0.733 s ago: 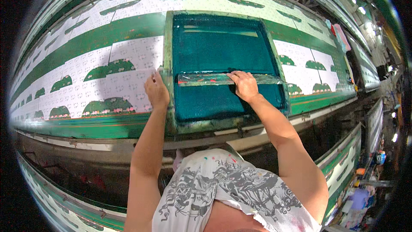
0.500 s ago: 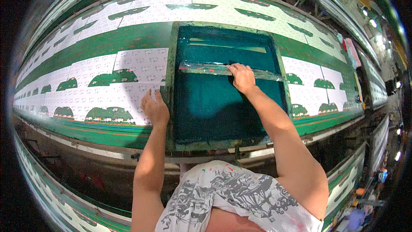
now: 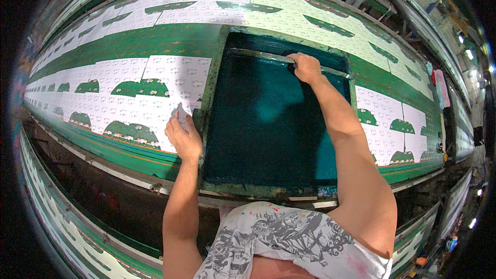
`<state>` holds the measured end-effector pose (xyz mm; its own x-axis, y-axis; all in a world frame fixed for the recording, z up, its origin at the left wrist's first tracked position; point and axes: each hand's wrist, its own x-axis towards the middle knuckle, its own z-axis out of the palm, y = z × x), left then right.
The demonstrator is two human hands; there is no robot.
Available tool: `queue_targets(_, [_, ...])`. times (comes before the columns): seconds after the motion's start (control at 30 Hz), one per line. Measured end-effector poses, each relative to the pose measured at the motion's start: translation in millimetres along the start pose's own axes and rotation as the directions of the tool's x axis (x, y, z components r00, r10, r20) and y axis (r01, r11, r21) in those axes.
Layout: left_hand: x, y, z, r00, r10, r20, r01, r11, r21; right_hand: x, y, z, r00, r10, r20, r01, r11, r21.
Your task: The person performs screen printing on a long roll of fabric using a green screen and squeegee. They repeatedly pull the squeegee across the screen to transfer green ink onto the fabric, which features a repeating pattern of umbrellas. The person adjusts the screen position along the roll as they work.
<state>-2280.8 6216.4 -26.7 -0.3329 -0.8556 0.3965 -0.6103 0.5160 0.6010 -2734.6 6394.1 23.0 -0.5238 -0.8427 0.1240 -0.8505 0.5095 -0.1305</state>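
At the left part of the long green table [image 3: 165, 40], two rows of white sheets [image 3: 178, 67] with small print lie along it, one toward the far edge and one toward the near edge. Green half-round areas [image 3: 137, 132] show among the sheets, and a bare green strip runs between the two rows.

Over the near row, just beside the left side of the frame, is the left hand [image 3: 184, 135], with its fingers bent. A pale grey piece [image 3: 181, 110] shows at its thumb and fingers; it is maybe cloth, but I cannot tell whether the hand really grips it.

To the right of this hand lies the large dark frame [image 3: 213, 90], reaching close to the near edge of the table. Inside it is the deep teal screen [image 3: 258, 134], with shade over much of it. A long thin bar [image 3: 263, 56] lies across the screen, near the far edge of the frame, and its right end is near the frame's right side.

The right hand [image 3: 307, 68] is closed on this bar, right of its middle, and the forearm passes over the screen. Under the arms, beyond the near edge of the table, is a white shirt [image 3: 305, 232] with dark print.

Right of the frame, more printed sheets [image 3: 385, 106] lie toward the table's near right corner. A pink cloth [image 3: 442, 88] hangs by the right edge.
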Motion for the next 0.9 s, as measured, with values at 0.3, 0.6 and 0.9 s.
queue_targets(0.3, [0, 1, 1, 0.998, 0.067, 0.01, -0.068, 0.998, 0.017, -5, 2, -13, 0.987, -0.025, 0.161, 0.028, 0.999, -0.02])
queue_targets(0.6, [5, -12, 14, 0.999, 0.026, 0.046, -0.022, 0.996, -0.084, -115, -67, -15, 0.993, -0.082, 0.09, 0.081, 0.997, 0.019])
queue_targets(0.9, [13, -23, 23, 0.992, -0.028, 0.126, 0.06, 0.965, -0.256, -258, -157, -21, 0.996, -0.079, 0.044, 0.081, 0.996, -0.041])
